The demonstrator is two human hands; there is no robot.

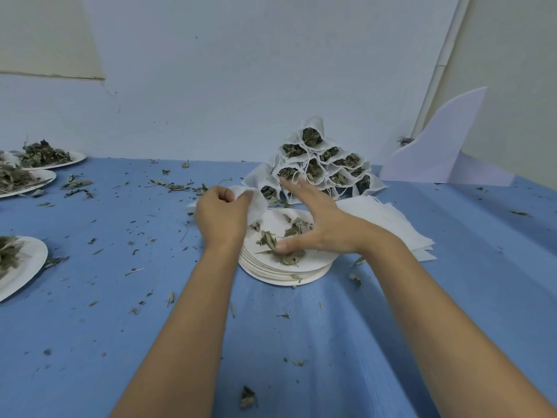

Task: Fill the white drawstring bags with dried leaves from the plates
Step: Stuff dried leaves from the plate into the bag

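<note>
A white bag (256, 203) held over a stack of plates (286, 274) on the blue table (120, 297).

The left hand (218, 217) grips the limp bag at the stack's far left edge. The right hand (316, 224) is spread flat over the top plate, its thumb touching the few dried leaves (289, 233) lying there. Just behind stands a pile of filled bags (319, 167), leaves showing at their mouths. A stack of empty bags (391, 224) lies to the right. Three more plates (45, 159) heaped with leaves sit at the far left, with crumbs scattered across the table.
</note>
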